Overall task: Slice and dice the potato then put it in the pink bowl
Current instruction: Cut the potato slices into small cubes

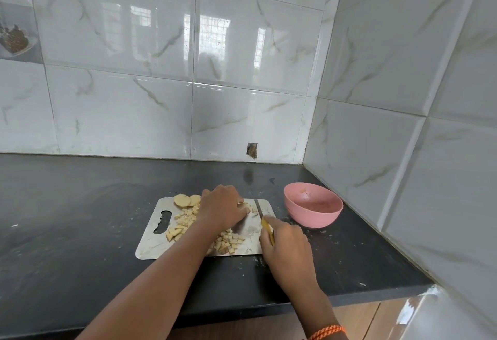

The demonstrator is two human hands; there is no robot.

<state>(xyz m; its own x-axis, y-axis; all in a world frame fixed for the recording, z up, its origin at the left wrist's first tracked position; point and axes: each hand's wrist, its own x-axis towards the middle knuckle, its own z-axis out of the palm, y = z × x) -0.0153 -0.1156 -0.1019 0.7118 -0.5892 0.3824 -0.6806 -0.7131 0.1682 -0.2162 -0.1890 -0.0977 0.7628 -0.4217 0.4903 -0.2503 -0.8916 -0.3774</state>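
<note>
Black stone countertop (80, 218) bears a metal cutting board (150, 242). Round pink plastic bowl (313, 205) sits right. Right hand (289, 252) grips a yellow-handled knife (265, 222). Left hand (222, 206) pins pale potato pieces (252, 208); diced cubes (228, 241) lie near, 2 round slices (185, 199) far left.

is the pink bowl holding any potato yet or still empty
Empty of potato: the pink bowl shows only smears inside, while the diced pieces still lie on the cutting board.

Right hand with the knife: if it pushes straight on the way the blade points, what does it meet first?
Probably the potato pieces pinned under the left hand just left of the knife; otherwise only bare cutting board ahead of the right hand. Depth is hard to judge.
</note>
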